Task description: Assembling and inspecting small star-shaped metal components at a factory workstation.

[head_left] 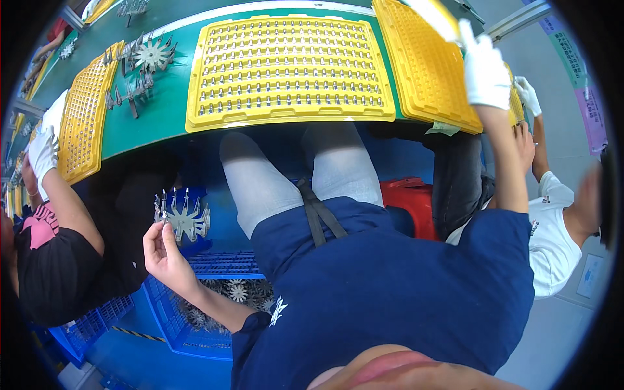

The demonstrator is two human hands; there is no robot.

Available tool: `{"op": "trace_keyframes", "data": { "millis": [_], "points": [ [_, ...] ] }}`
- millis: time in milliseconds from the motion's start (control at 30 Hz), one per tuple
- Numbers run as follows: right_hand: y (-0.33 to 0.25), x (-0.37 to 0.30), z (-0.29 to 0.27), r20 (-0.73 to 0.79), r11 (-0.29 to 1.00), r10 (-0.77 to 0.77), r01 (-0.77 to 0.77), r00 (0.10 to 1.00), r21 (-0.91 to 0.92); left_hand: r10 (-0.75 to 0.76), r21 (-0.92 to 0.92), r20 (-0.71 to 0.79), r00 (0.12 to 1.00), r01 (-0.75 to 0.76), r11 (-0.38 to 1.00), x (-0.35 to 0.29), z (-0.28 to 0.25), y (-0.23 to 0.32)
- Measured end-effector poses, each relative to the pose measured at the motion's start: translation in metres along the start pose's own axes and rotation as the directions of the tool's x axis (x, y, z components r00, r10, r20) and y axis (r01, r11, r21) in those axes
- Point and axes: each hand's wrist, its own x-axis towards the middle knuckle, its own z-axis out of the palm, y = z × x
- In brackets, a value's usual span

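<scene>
My left hand [165, 255], bare, pinches one prong of a star-shaped metal rack [185, 225] low at my left side. Small clips stand up around the rack's rim. My right hand [489, 73], in a white glove, is raised at the far right above a yellow tray [426, 62]. From its fingers a pale, long thing with a yellow edge [434, 18] reaches to the upper left; it is blurred by motion. Before me on the green table [153, 120] lies a yellow tray [289, 117] filled with rows of small shiny metal pieces [279, 99].
Other star racks [152, 56] stand left of the middle tray, beside another yellow tray [84, 117]. A blue crate [162, 312] with several racks is below my left arm. A red stool [413, 201] stands under the table. People sit close on both sides.
</scene>
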Motion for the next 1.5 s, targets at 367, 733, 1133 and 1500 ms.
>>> {"op": "trace_keyframes", "data": {
  "millis": [367, 733, 1133, 1500],
  "points": [
    [-0.064, -0.055, 0.000, 0.351, 0.959, 0.092, -0.178, 0.932, 0.221, 0.006, -0.034, 0.005, 1.000, -0.006, 0.999, 0.002, -0.001, -0.017],
    [-0.064, 0.005, 0.014, 0.519, 0.901, 0.075, -0.280, 0.852, 0.330, -0.007, -0.006, 0.015, 1.000, 0.007, 1.000, 0.005, -0.001, -0.010],
    [-0.052, 0.011, 0.025, 0.597, 0.846, -0.071, -0.268, 0.799, 0.460, -0.012, -0.003, 0.003, 1.000, 0.012, 1.000, 0.007, -0.003, -0.014],
    [-0.063, 0.023, 0.025, 0.592, 0.877, 0.048, -0.317, 0.804, 0.360, -0.017, -0.037, 0.007, 1.000, 0.017, 0.999, 0.008, -0.001, -0.013]
  ]
}}
